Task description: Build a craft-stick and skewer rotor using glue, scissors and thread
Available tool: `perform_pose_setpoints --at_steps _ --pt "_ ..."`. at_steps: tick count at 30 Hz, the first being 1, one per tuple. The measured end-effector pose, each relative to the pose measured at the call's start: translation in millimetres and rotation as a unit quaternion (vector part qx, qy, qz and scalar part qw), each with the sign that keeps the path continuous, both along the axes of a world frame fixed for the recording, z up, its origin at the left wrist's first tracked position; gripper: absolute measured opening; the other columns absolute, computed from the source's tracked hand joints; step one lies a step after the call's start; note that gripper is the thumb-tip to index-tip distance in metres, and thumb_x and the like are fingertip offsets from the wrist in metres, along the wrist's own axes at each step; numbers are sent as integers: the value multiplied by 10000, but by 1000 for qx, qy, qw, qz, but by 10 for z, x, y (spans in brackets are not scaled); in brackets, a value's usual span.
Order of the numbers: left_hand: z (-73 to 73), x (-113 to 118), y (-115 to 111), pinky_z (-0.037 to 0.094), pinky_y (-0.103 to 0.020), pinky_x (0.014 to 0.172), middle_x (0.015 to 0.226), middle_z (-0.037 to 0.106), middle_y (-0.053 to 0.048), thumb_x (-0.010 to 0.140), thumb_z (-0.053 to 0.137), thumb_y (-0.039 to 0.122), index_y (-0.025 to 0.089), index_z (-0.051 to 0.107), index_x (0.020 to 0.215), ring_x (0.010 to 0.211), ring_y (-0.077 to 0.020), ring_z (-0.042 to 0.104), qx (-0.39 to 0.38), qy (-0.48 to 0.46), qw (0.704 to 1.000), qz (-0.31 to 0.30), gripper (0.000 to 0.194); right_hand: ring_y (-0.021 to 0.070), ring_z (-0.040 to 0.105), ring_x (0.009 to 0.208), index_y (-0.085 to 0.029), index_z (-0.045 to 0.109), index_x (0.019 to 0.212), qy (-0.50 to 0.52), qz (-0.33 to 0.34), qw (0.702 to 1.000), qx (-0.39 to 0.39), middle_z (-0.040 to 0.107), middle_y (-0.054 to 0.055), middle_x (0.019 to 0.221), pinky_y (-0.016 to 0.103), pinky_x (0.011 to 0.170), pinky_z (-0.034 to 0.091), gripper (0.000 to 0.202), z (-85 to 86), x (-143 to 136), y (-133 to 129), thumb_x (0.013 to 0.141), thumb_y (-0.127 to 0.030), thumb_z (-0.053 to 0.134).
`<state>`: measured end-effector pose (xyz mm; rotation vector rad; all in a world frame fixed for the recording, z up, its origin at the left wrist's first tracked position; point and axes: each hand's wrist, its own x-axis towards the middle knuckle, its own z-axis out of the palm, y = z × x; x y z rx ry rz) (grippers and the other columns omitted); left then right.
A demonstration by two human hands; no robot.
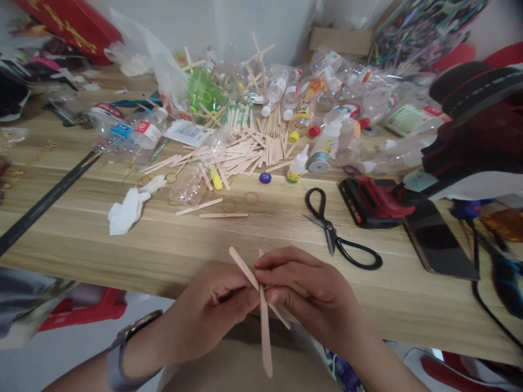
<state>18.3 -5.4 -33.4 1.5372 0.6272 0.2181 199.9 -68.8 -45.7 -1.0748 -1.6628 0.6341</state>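
Note:
Two flat wooden craft sticks (266,337) cross each other in an X in front of my body, just off the table's near edge. My left hand (223,307), wearing a watch, pinches them near the crossing from the left, thumb on top. From the other side my right hand (310,294) closes its thumb and fingers on the same crossing. Whatever joins the sticks there is hidden by my fingers. Two loose craft sticks (223,215) lie on the table beyond my hands, close to thin rubber bands (251,197).
Black-handled scissors (330,231) lie spread to the right, near a red cordless tool (376,201) and a phone (441,239). Further back are a pile of craft sticks (245,155), a glue bottle (298,165) and several plastic bottles (192,182). Crumpled tissue (127,211) sits left.

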Motion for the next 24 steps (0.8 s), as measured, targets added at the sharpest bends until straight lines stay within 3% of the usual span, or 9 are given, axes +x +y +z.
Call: perform_pose_setpoints --at_steps 5,11,16,20,24 --pt "51 -18 -2 356 -213 596 699 528 26 980 406 336 184 623 806 654 -120 464 98 40 994 -24 317 155 699 938 -223 699 1030 -18 -10 1000 3 730 56 967 256 788 593 137 -19 -5 -44 932 -246 607" --pt "69 -22 -6 418 -221 650 819 660 -2 968 432 347 203 676 909 738 -148 568 109 53 992 -36 289 137 685 937 -219 680 1046 -45 0 999 1 702 54 1013 241 799 578 148 -83 56 -30 932 -184 592" --pt "50 -33 -19 440 -231 661 814 685 -3 968 434 352 219 698 952 736 -157 586 99 65 992 -30 296 134 666 940 -209 632 1148 -90 15 996 15 668 67 1051 221 787 561 240 -144 40 -52 947 -130 528" --pt "44 -26 -23 440 -230 625 729 666 0 958 452 365 201 707 869 687 -157 576 102 62 993 -15 316 140 667 895 -211 605 1195 -115 -3 993 34 655 66 1034 212 736 560 353 -207 3 -79 905 -45 493" --pt "35 -23 -23 448 -232 632 746 670 -6 964 442 355 196 703 869 711 -162 589 107 56 993 -7 320 155 681 891 -211 623 1178 -138 -22 990 23 659 74 1033 214 724 568 354 -217 -18 -92 889 -54 492"
